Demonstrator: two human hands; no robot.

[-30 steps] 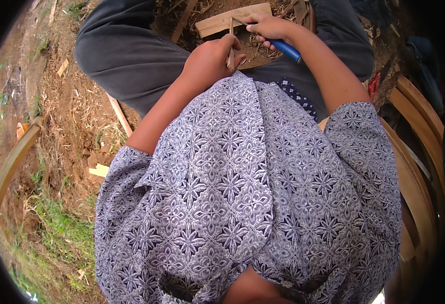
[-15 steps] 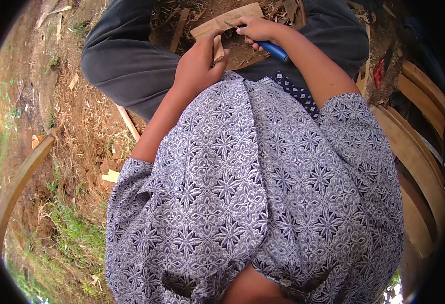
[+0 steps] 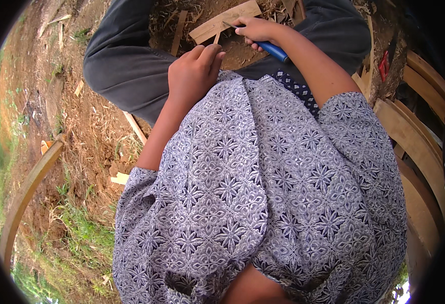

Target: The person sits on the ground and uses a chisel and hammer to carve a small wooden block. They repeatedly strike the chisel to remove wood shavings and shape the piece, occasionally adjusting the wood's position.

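— What's the wood like?

— A flat, pale slat (image 3: 226, 21), rough-sawn with squared ends, lying at a slant over a patch of dark soil and dry straw between the person's knees. A thinner splinter (image 3: 217, 37) sticks down from its lower edge.

— And the tool?

— A thin tool with a smooth blue plastic handle (image 3: 272, 50); its narrow tip rests against the slat near the middle.

— How is the right hand (image 3: 255, 30) set?

— Its grip is pressed together around the blue handle, knuckles up, wrist bent inward, forearm running bare from a short patterned sleeve.

— The left hand (image 3: 194, 71)?

— Curled loosely, back of the hand toward the camera, fingertips (image 3: 213, 49) at the lower end of the splinter just under the slat. Whether that grip pinches the splinter or only touches it, I cannot tell.

— Around them?

— Grey trousers (image 3: 131, 66) on bent legs, a shirt (image 3: 263, 192) with a dense blue-and-white floral print, curved wooden strips (image 3: 415, 152) stacked at the right, another bent strip (image 3: 27, 190) on the grassy ground at the left, chips scattered about.
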